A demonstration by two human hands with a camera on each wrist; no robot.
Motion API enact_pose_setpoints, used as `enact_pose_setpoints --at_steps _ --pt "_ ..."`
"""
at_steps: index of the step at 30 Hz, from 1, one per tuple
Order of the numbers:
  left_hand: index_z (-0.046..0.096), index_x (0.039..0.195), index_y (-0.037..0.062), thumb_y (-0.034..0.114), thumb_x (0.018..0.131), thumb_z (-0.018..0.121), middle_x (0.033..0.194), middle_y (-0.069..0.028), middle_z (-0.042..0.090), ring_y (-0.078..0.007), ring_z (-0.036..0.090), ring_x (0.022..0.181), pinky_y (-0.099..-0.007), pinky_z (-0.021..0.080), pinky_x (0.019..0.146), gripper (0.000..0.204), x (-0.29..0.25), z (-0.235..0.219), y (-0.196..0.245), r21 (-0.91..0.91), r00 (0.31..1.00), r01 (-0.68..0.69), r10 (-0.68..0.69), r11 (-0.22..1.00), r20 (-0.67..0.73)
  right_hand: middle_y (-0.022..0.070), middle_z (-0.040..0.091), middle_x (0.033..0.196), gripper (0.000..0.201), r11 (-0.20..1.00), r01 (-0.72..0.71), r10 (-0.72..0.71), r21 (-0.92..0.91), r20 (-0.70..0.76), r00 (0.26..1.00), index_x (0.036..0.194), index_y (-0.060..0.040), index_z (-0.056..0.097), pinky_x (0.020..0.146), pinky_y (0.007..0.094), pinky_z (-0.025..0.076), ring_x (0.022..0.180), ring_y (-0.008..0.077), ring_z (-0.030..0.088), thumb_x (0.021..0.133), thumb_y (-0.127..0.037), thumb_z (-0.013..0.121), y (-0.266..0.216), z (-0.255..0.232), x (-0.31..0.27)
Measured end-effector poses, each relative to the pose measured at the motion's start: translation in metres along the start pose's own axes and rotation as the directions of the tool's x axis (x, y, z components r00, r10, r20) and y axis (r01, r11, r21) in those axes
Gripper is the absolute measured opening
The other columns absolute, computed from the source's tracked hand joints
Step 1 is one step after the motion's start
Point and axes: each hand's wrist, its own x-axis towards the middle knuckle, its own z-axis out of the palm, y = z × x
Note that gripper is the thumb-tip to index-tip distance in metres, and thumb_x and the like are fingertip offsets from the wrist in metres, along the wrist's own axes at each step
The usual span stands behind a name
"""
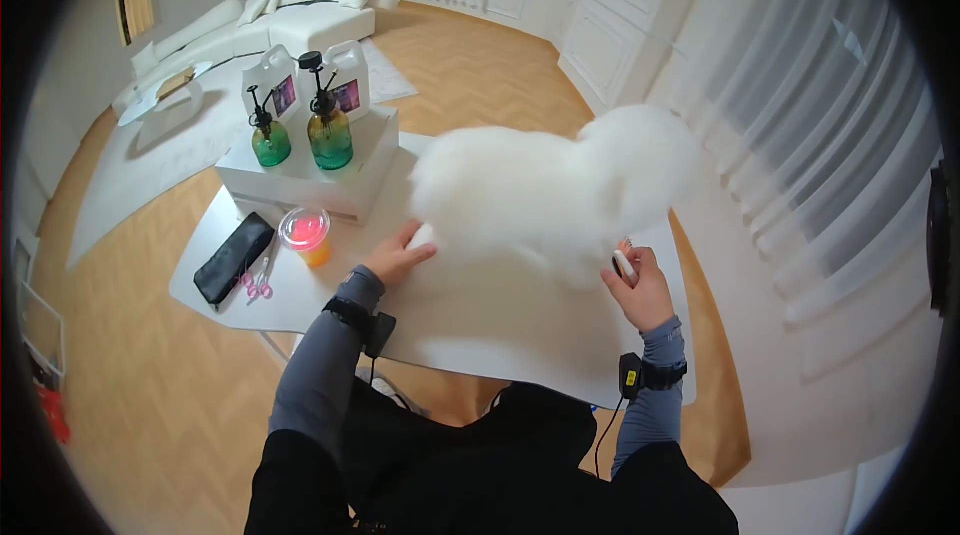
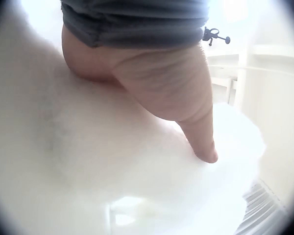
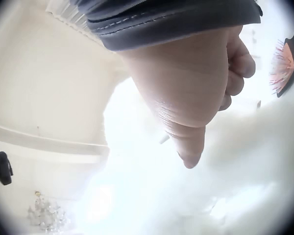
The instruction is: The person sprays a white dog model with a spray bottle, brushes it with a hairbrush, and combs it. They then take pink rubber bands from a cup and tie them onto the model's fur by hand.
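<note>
A white fluffy animal figure (image 1: 520, 185) stands on the white table, its rounded head end to the right. At its left end my left hand (image 1: 400, 253) grips a small white furry part, which may be a leg. In the left wrist view the thumb of my left hand (image 2: 161, 88) lies against white fur and the other fingers are hidden. Below the head end, my right hand (image 1: 642, 290) holds a brush (image 1: 626, 267) by its handle. The right wrist view shows curled fingers of my right hand (image 3: 186, 88) and the brush's pink bristled pad (image 3: 283, 67).
On the left of the table (image 1: 470, 355) lie a black pouch (image 1: 234, 258) and pink-handled scissors (image 1: 257, 285), beside a lidded cup (image 1: 306, 233). Two green pump bottles (image 1: 331, 138) and two white jugs stand on a white box (image 1: 300, 185) behind. A white sofa (image 1: 240, 30) is farther back.
</note>
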Motion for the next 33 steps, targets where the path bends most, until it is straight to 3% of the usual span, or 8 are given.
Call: enact_pose_setpoints --at_steps 3,5,9,12,14,21,24,33 --pt "0.048 0.15 -0.0047 0.05 0.1 0.065 0.149 -0.024 0.057 -0.034 0.053 0.14 -0.0387 0.04 0.116 0.076 0.007 0.005 -0.011 0.093 0.999 0.03 -0.026 0.995 -0.046 0.0068 0.065 0.097 0.039 0.999 0.034 -0.032 -0.022 0.074 0.997 0.122 -0.0048 0.054 0.064 0.035 0.047 0.069 0.0144 0.053 0.095 -0.024 0.074 -0.032 0.0 -0.007" --pt "0.047 0.153 -0.0042 0.051 0.101 0.064 0.153 -0.0258 0.054 -0.0363 0.05 0.144 -0.0393 0.038 0.119 0.077 0.014 0.011 -0.015 0.069 0.999 0.034 -0.031 0.997 -0.034 0.009 0.065 0.089 0.023 0.958 0.284 -0.275 -0.049 0.139 0.951 0.12 -0.0044 0.055 0.064 0.0359 0.047 0.068 0.021 0.058 0.1 -0.012 0.062 -0.027 0.002 -0.001" --pt "0.054 0.146 -0.0041 0.047 0.108 0.056 0.14 -0.0162 0.065 -0.0249 0.058 0.132 -0.0339 0.041 0.113 0.064 0.011 0.014 -0.006 -0.166 0.996 -0.072 0.061 0.984 -0.072 0.0132 0.067 0.089 0.018 0.909 0.415 -0.409 -0.032 0.116 0.905 0.118 -0.0044 0.056 0.066 0.0386 0.049 0.072 0.0308 0.064 0.1 -0.01 0.058 -0.124 0.01 0.006" --pt "0.06 0.14 -0.0039 0.046 0.11 0.054 0.132 -0.0094 0.068 -0.0171 0.059 0.122 -0.0309 0.043 0.108 0.059 0.008 0.013 -0.004 -0.297 0.996 -0.058 0.034 0.953 -0.087 0.0155 0.07 0.091 0.017 0.863 0.488 -0.5 -0.131 -0.08 0.863 0.116 -0.0052 0.059 0.068 0.0429 0.052 0.08 0.0359 0.068 0.101 -0.014 0.059 -0.161 0.02 0.026" --pt "0.065 0.135 -0.0038 0.046 0.11 0.054 0.126 -0.0071 0.071 -0.0148 0.06 0.116 -0.0296 0.044 0.105 0.057 0.01 0.009 -0.007 -0.328 0.998 -0.044 0.028 0.944 -0.052 0.0146 0.071 0.09 0.017 0.767 0.464 -0.605 -0.443 -0.257 0.754 0.112 -0.006 0.064 0.071 0.045 0.055 0.083 0.0368 0.069 0.1 -0.018 0.062 -0.178 0.023 0.047" --pt "0.069 0.131 -0.0033 0.049 0.109 0.055 0.119 -0.0075 0.073 -0.0142 0.062 0.111 -0.0283 0.046 0.102 0.058 0.009 0.011 -0.009 -0.34 0.995 -0.02 -0.015 0.94 -0.102 0.0145 0.074 0.094 0.024 0.552 0.132 -0.411 -0.824 -0.131 0.902 0.101 -0.008 0.076 0.075 0.0478 0.058 0.084 0.0373 0.072 0.099 -0.028 0.063 -0.196 0.043 0.1" --pt "0.069 0.133 -0.002 0.05 0.108 0.055 0.122 -0.009 0.073 -0.0154 0.063 0.113 -0.0287 0.046 0.103 0.06 0.013 0.01 -0.018 -0.393 0.982 0.072 -0.134 0.917 -0.134 0.0175 0.075 0.089 0.026 0.543 0.119 -0.344 -0.831 -0.091 0.935 0.083 -0.0069 0.078 0.076 0.0467 0.06 0.086 0.0377 0.074 0.095 -0.023 0.061 -0.191 0.054 0.117" --pt "0.068 0.135 -0.0006 0.055 0.108 0.053 0.127 -0.0116 0.073 -0.0177 0.064 0.118 -0.0292 0.046 0.105 0.064 0.012 0.009 -0.012 -0.41 0.987 0.044 -0.104 0.911 -0.126 0.02 0.075 0.089 0.032 0.708 0.348 -0.378 -0.615 0.086 0.922 0.086 -0.0048 0.077 0.079 0.0531 0.057 0.086 0.0423 0.072 0.096 -0.027 0.056 -0.204 0.077 0.119"
